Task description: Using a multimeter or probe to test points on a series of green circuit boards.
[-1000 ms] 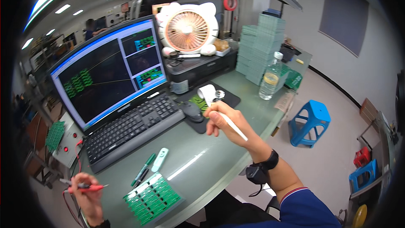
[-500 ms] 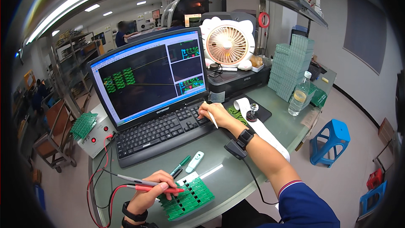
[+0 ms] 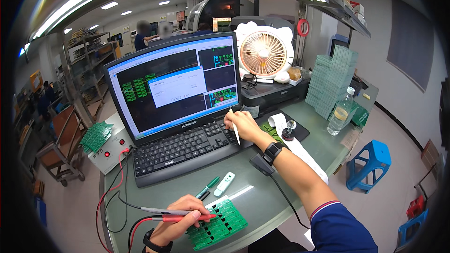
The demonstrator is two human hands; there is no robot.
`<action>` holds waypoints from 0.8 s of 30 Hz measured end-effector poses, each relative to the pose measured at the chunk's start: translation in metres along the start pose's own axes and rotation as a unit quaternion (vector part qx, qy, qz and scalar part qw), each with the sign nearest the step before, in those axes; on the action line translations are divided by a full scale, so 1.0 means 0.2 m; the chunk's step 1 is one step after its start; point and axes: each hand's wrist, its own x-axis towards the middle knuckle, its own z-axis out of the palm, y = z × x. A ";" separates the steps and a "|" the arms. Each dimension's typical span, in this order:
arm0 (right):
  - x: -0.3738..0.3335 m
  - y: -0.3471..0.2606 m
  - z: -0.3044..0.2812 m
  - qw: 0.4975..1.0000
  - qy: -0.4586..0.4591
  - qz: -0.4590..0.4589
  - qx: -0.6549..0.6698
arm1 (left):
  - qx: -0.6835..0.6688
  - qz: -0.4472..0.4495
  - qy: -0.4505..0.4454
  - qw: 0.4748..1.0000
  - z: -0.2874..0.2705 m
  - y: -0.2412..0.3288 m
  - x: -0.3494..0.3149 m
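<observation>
My left hand point(image 3: 180, 214) is closed around two test probes, a red one point(image 3: 187, 217) and a grey one point(image 3: 161, 211) lying alongside it. The red tip points over a green circuit board panel point(image 3: 218, 232) with rows of black parts, which lies beneath that hand at the front of the bench. Whether the tips touch the board I cannot tell. In my right hand point(image 3: 243, 124) is a slim white pen-like stick point(image 3: 235, 130). Its fingers rest on the number pad of the black keyboard point(image 3: 183, 147). On the monitor point(image 3: 173, 84), a pale dialog window covers part of a green board layout.
A green pen point(image 3: 207, 186) and a pale highlighter point(image 3: 225, 183) lie behind the panel. Red and black leads run left to a tester box point(image 3: 110, 147). A fan point(image 3: 264, 54), a stamp point(image 3: 289, 131), a water bottle point(image 3: 340, 112) and stacked green boards point(image 3: 330, 82) occupy the right.
A pale dialog window has appeared on the monitor. The whole view has shifted slightly. Both hands keep their holds, the right still at the number pad and the left over the panel.
</observation>
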 end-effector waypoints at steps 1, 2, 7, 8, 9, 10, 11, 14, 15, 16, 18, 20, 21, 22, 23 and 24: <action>-0.01 0.00 0.01 0.999 -0.026 -0.019 -0.042 | -0.011 -0.009 0.004 1.000 0.00 0.00 0.00; 0.00 0.00 0.01 0.998 -0.018 -0.019 -0.049 | -0.008 -0.007 0.004 1.000 0.01 0.00 0.00; 0.00 0.05 -0.02 0.989 0.043 0.094 -0.109 | 0.002 -0.009 0.004 1.000 0.01 0.00 -0.01; 0.00 0.06 -0.03 0.982 0.003 0.133 -0.133 | 0.007 -0.010 0.004 1.000 0.00 -0.01 0.00; 0.00 0.06 -0.03 0.983 -0.005 0.135 -0.126 | 0.023 0.003 0.003 1.000 0.00 -0.01 0.00; 0.00 0.06 -0.04 0.986 0.026 0.104 -0.127 | 0.034 0.015 0.004 0.999 0.01 -0.01 0.00; 0.00 0.05 -0.04 0.989 0.030 0.086 -0.120 | 0.035 0.017 0.003 0.999 0.01 -0.01 0.00; 0.00 0.01 -0.03 0.999 0.005 0.028 0.039 | 0.015 -0.007 0.011 1.000 0.01 -0.02 0.00; -0.01 -0.01 -0.02 0.998 -0.052 0.035 0.007 | 0.016 -0.002 0.009 1.000 0.01 -0.02 0.00; -0.01 -0.02 -0.01 0.994 -0.107 0.024 0.001 | 0.018 0.002 0.007 1.000 0.01 -0.01 0.00; 0.00 -0.02 0.00 0.996 -0.079 0.021 -0.025 | 0.017 -0.001 0.007 1.000 0.01 -0.01 -0.01; 0.01 -0.01 0.01 0.997 0.007 0.044 -0.062 | 0.019 -0.003 0.008 1.000 0.01 0.00 0.00; 0.02 0.00 0.01 0.995 -0.033 0.073 -0.060 | 0.012 -0.008 0.005 1.000 0.01 0.00 0.00; 0.02 0.01 0.01 0.997 -0.030 0.069 -0.029 | 0.007 -0.013 0.005 1.000 0.01 0.01 0.00; 0.01 0.01 0.00 0.997 -0.017 0.055 -0.048 | 0.015 -0.013 0.013 1.000 0.01 0.01 -0.01; 0.01 0.01 0.00 0.998 0.000 0.036 -0.049 | 0.010 -0.006 0.001 1.000 0.01 0.01 -0.01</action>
